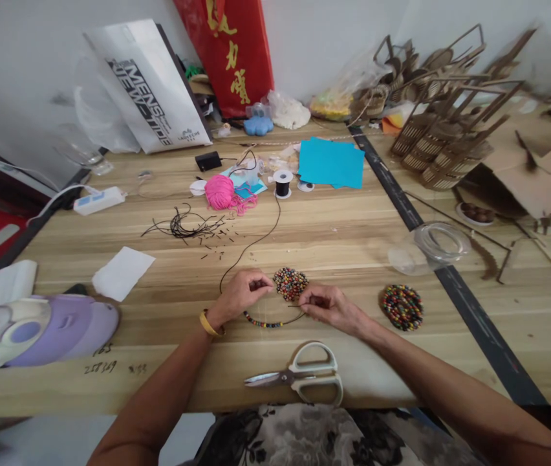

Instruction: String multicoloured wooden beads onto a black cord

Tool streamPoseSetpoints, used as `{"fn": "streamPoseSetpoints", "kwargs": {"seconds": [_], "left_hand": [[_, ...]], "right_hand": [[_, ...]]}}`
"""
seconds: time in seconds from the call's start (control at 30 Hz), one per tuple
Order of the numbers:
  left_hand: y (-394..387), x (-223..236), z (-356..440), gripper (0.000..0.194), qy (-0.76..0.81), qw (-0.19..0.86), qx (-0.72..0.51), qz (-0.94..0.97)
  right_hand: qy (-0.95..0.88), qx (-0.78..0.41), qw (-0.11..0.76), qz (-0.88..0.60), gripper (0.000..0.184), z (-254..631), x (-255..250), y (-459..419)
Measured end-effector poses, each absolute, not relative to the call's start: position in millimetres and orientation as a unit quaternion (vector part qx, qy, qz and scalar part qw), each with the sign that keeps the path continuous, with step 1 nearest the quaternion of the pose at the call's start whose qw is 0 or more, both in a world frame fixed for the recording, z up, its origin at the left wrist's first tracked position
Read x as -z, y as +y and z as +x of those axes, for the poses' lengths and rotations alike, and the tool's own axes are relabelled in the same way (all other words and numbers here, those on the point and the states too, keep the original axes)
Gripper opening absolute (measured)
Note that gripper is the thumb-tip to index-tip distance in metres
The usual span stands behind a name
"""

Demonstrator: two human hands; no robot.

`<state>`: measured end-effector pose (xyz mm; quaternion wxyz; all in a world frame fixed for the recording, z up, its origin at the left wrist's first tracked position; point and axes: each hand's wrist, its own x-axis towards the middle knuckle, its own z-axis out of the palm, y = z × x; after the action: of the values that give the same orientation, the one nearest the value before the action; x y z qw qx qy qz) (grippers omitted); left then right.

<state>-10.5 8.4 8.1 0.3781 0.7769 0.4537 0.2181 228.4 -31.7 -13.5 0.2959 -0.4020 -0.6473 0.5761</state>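
My right hand [328,307] pinches a thin black cord [248,248] near its end, just right of a heap of multicoloured beads [290,283]. On the left of that heap is my left hand [244,291], thumb and fingertips pressed together; whatever is between them is too small to make out. A row of threaded beads [266,323] hangs in a curve on the cord below both hands. The cord runs from a black spool [282,186] behind. Scissors with white handles [314,377] lie close to me, blades pointing left. A coil of strung beads [403,307] rests right of my right forearm.
Cut black cords [188,225] and short scraps lie beyond my left hand, near pink yarn [220,191]. Blue sheets [331,162] are farther back. A purple-and-white device [72,329] stands at left. Clear tubing [440,243] and small wooden baskets [450,145] are at right.
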Motion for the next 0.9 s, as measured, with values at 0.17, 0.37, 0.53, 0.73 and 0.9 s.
{"fn": "streamPoseSetpoints", "kwargs": {"seconds": [0.17, 0.37, 0.53, 0.73, 0.9], "left_hand": [[5.5, -1.3, -7.9, 0.008, 0.45, 0.347, -0.195, 0.8], [3.1, -0.5, -4.5, 0.006, 0.45, 0.329, -0.18, 0.81], [1.9, -0.9, -1.3, 0.006, 0.468, 0.316, -0.184, 0.804], [1.9, -1.9, -0.4, 0.01, 0.472, 0.305, -0.183, 0.807], [2.0, -3.1, -0.4, 0.01, 0.483, 0.326, -0.197, 0.788]], "right_hand": [[-0.623, -0.603, 0.29, -0.406, 0.017, 227.1, 5.7, -31.5], [-0.62, -0.617, 0.279, -0.395, 0.015, 227.0, 4.5, -30.9], [-0.614, -0.633, 0.264, -0.39, 0.015, 227.5, 2.0, -30.1], [-0.595, -0.655, 0.255, -0.389, 0.022, 228.9, 2.6, -28.4], [-0.584, -0.651, 0.244, -0.419, 0.024, 231.6, 1.6, -25.7]]}}
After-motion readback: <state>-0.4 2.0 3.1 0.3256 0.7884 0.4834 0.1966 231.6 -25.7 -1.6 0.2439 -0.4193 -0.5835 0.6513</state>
